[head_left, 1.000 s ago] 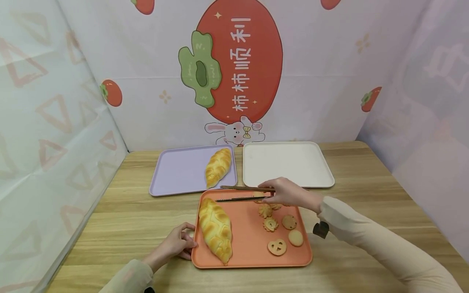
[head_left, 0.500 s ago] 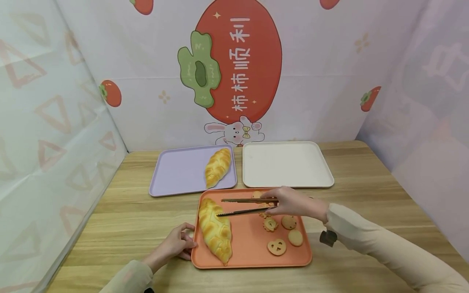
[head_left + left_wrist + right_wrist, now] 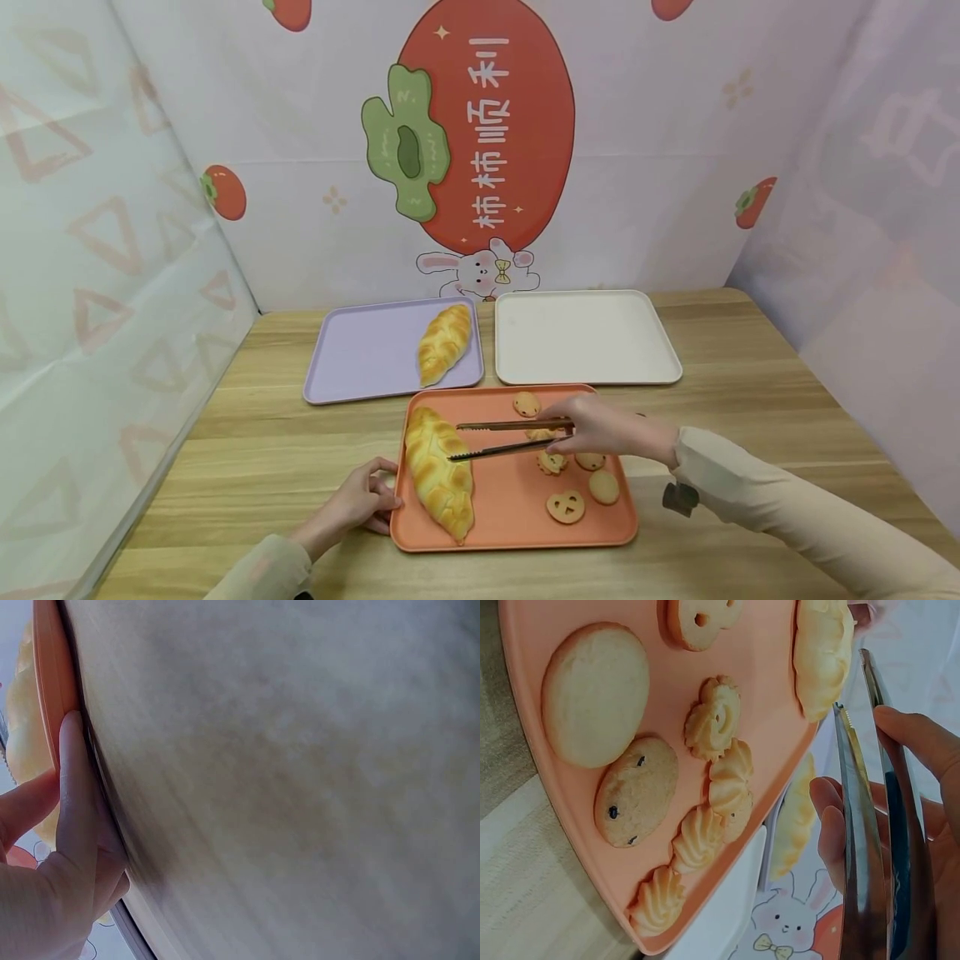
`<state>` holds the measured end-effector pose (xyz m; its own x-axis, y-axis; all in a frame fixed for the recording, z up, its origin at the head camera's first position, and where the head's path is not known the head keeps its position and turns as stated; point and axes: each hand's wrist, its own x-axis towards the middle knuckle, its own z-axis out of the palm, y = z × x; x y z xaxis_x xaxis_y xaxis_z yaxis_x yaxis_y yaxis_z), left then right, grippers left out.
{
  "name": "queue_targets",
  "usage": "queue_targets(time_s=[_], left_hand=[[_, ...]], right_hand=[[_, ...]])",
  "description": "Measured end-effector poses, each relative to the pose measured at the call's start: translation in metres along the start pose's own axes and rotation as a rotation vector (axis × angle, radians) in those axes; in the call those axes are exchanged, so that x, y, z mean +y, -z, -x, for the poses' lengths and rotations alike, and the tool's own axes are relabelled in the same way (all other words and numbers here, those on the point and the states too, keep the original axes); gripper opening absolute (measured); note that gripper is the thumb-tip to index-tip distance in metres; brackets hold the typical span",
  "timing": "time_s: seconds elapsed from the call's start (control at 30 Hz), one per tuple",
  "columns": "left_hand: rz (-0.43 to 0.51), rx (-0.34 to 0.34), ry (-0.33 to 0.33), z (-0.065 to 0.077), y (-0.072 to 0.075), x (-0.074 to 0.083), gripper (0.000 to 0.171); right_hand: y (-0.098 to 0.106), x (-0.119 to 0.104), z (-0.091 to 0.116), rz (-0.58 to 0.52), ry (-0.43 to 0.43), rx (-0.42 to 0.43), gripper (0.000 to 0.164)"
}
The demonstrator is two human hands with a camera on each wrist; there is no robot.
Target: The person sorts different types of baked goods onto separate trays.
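My right hand (image 3: 600, 425) holds a pair of metal tongs (image 3: 517, 426), their arms spread with nothing between the tips. They hang over the orange tray (image 3: 510, 517), tips pointing left at a long braided bread loaf (image 3: 435, 467). My left hand (image 3: 360, 500) grips the tray's left rim; in the left wrist view its thumb and a finger press against the edge. On the tray's right side lie several cookies, among them a pretzel-shaped cookie (image 3: 555, 512), a plain round cookie (image 3: 596, 694) and a dark-dotted cookie (image 3: 637, 791). In the head view the right hand partly covers some of them.
Behind the orange tray stand a purple tray (image 3: 367, 350), bearing another braided loaf (image 3: 445, 343), and a white tray (image 3: 588, 337). All rest on a wooden table (image 3: 277, 417). Printed cloth walls (image 3: 645, 208) enclose the table's back and sides.
My right hand has brought the tongs nearer to me, from the orange tray's far edge to beside and partly above the loaf. The left hand stays at the rim.
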<state>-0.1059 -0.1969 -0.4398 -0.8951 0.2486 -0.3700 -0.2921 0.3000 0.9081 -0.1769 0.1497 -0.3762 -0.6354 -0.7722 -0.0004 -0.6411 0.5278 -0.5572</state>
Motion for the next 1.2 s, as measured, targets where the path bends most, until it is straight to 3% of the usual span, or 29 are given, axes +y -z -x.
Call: queue_targets(time_s=[0.3,0.7,1.2], left_hand=[[0.006,-0.001,0.003,-0.001,0.000,-0.001,0.046],[0.009,-0.003,0.000,0.000,0.000,0.000,0.046],[0.021,0.002,-0.008,0.001,0.000,0.000,0.048]], right_hand=[[-0.005,0.000,0.000,0.029,0.034,-0.017,0.030],[-0.008,0.003,0.001,0.075,0.045,-0.033,0.034],[-0.017,0.003,0.000,0.168,0.104,0.133,0.025]])
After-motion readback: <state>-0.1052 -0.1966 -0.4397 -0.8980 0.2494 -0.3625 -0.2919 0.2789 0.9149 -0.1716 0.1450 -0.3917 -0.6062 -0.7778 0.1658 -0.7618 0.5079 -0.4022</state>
